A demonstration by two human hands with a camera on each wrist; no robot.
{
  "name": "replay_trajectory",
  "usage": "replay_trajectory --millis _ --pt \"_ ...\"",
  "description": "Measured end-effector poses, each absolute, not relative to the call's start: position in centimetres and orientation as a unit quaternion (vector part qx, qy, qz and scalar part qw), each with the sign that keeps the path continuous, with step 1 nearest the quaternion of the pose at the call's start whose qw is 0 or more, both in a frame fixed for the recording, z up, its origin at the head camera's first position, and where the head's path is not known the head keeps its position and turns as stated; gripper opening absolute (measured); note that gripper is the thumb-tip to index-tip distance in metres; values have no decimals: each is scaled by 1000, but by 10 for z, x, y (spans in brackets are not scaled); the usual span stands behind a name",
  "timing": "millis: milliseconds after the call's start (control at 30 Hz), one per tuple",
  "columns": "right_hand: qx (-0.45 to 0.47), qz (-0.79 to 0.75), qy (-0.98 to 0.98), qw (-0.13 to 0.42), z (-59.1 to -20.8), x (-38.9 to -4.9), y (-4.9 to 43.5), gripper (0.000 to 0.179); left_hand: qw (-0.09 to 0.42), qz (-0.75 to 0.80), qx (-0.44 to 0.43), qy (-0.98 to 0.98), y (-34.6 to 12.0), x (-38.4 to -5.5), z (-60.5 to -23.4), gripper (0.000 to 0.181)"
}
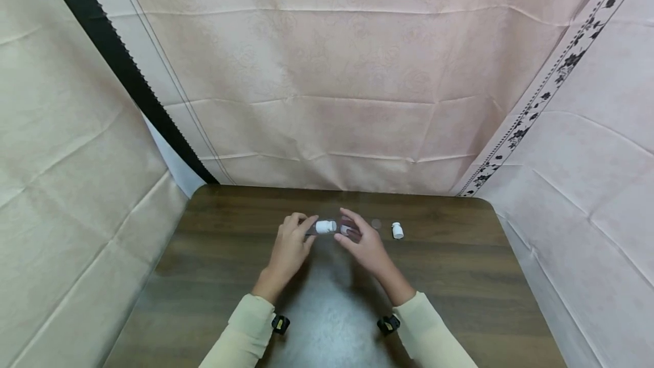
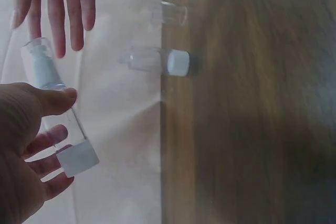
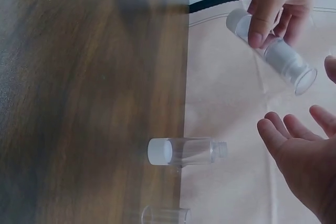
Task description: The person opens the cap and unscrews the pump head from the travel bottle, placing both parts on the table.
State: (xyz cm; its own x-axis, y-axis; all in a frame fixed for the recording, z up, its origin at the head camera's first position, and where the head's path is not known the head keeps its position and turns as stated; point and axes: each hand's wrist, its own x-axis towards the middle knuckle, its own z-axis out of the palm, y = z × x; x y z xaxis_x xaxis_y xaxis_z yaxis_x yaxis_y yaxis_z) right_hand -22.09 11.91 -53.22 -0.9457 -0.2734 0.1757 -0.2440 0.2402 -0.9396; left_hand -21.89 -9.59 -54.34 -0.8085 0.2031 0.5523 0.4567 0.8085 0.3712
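My left hand (image 1: 291, 246) grips a slim clear bottle (image 3: 253, 36) with a white base (image 2: 77, 158), thumb on one side and fingers on the other. A white top (image 2: 46, 69) under a clear cap (image 3: 306, 81) is on its far end, which tilts toward my right hand (image 1: 369, 249). That right hand holds nothing; its fingers are spread just beyond the capped end, apart from it in the right wrist view. A second clear bottle (image 3: 191, 151) with a white base and bare threaded neck stands upright on the table, partly behind my right hand in the head view.
Right of the second bottle stand a loose clear cap (image 2: 170, 13) and a small white top piece (image 1: 397, 230). The brown wooden table (image 1: 439, 300) has its far edge close behind these things. Light cloth (image 1: 327, 84) hangs beyond the table and at both sides.
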Motion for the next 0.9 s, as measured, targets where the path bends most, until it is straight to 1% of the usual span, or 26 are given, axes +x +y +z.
replay_trajectory --millis 133,233,400,500,600,733,900 --pt "-154 -593 791 8 -530 -219 121 56 232 -222 -195 -927 -83 -216 -538 46" --pt "-145 -583 800 -5 -531 -218 123 52 224 -202 -204 -931 -73 -215 -535 46" --pt "-123 -570 812 -27 -533 -215 128 45 233 -173 -218 -932 -60 -214 -533 44" --pt "-110 -568 815 -30 -535 -214 132 41 242 -162 -225 -930 -55 -213 -531 44" --pt "-100 -571 815 -26 -535 -212 135 35 235 -150 -229 -933 -52 -211 -530 43" --pt "-101 -568 816 -31 -536 -210 140 30 233 -135 -228 -936 -48 -209 -532 41" --pt "-114 -572 811 -42 -542 -208 146 26 248 -120 -237 -932 -46 -207 -534 39"
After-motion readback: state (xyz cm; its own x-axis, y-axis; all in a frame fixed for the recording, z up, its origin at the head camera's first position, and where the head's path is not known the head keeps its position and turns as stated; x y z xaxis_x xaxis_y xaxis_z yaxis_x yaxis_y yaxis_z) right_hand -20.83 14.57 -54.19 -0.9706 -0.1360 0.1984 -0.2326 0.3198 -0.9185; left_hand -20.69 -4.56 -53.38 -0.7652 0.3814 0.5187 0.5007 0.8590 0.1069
